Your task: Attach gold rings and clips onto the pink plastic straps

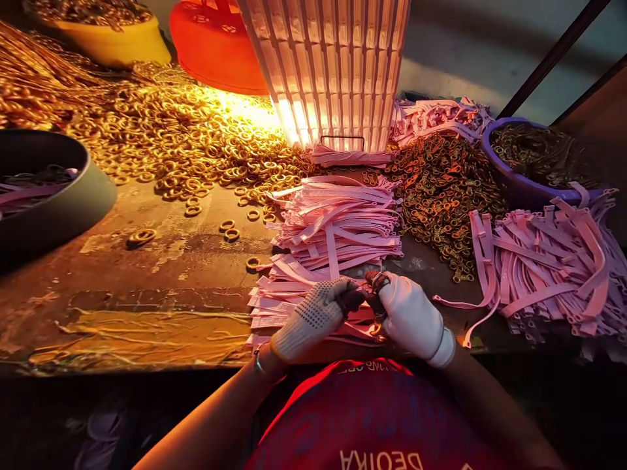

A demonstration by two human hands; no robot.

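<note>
My left hand (313,316), in a white dotted glove with dark fingertips, is closed with thumb and fingers pinched. Close against it, my right hand (414,320) in a white glove is closed too. Between them they pinch a pink strap, mostly hidden by the fingers. A brass ring (376,330) shows just below the right fingers; I cannot tell whether it is fixed to the strap. Under and beside the hands lies a stack of pink straps (279,297), with a second pile of pink straps (337,209) right behind it.
Loose brass rings (196,143) cover the back left, under an orange lamp (215,49). Small metal clips (441,196) and a purple basin (519,179) are at right, near more pink straps (553,261). A grey bowl (93,189) stands left; a ribbed panel (337,72) rises behind.
</note>
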